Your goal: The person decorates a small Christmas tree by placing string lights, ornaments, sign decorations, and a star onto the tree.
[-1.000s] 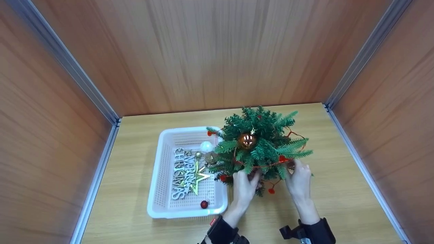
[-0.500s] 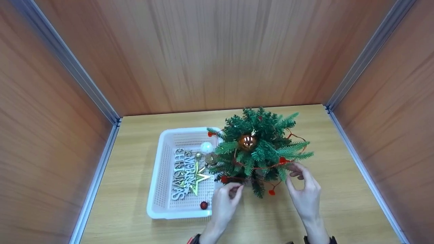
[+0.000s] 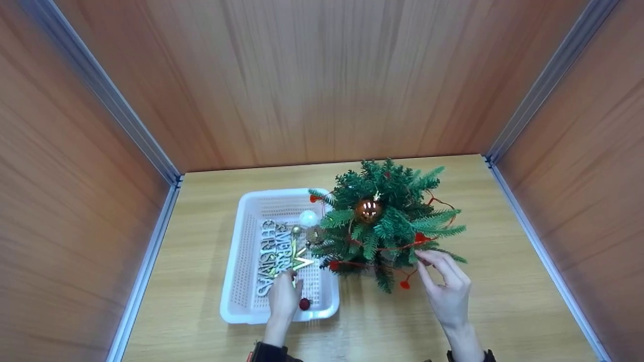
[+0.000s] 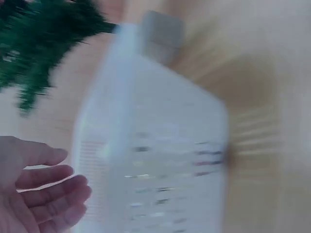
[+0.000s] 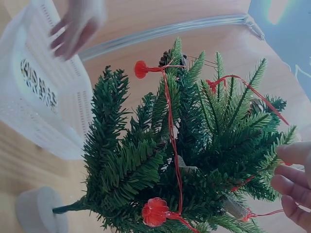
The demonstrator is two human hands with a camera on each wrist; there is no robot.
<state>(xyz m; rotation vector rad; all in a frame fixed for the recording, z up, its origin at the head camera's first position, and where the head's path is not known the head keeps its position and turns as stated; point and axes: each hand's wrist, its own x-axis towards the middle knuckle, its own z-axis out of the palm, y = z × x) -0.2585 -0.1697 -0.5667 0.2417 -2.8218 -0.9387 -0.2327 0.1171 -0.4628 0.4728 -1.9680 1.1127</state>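
An artificial Christmas tree (image 3: 397,226) carries a copper bauble (image 3: 369,211) and a red string of flower-shaped lights (image 5: 155,212). My left hand (image 3: 285,296) hangs over the white basket (image 3: 229,281), fingers relaxed with nothing seen in them. In the left wrist view the left hand (image 4: 48,189) has loosely spread fingers. Under and around it are silver "MERRY CHRISTMAS" letters (image 3: 266,246), a yellow-green star (image 3: 302,261) and a dark red ball (image 3: 304,304). At the tree's lower right, the right hand (image 3: 448,286) has its fingertips at a branch; whether they pinch it is unclear.
A white ball (image 3: 308,218) and a small gold ball (image 3: 296,230) lie in the basket, whose right side meets the tree's branches. Wooden panels (image 3: 322,90) enclose the table (image 3: 201,226) at the back and both sides.
My left hand has left the tree's lower front and moved left over the basket. The right hand drew back slightly, then its fingertips came in to a lower right branch.
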